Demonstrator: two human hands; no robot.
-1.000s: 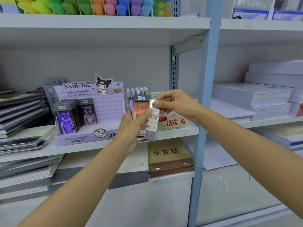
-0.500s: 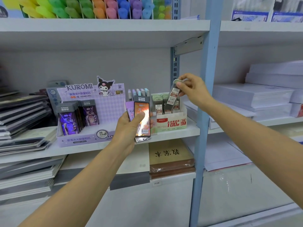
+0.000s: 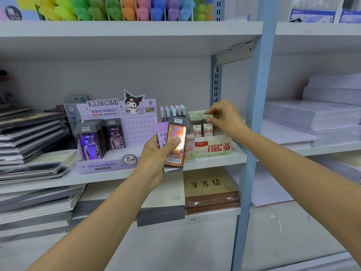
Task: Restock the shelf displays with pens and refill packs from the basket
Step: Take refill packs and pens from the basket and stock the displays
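On shelf (image 3: 109, 176), pinching a refill (image 3: 208, 125) into green box (image 3: 213, 148) with right fingers (image 3: 214, 111), gripping unplaced packs (image 3: 177, 132) with left fingers (image 3: 173, 142).

Open air runs between the display tops and the upper shelf (image 3: 117, 29) overhead. The blue post (image 3: 254, 133) walls the right, just beside the green refill box (image 3: 213, 148). The Kuromi display (image 3: 105, 166) and notebook stacks (image 3: 29, 133) fill the left. The left grip (image 3: 156, 153) and its refill packs (image 3: 175, 160) front the gap between the boxes. The right grip (image 3: 226, 120), pinching a green pack (image 3: 207, 127), hangs over the green box.
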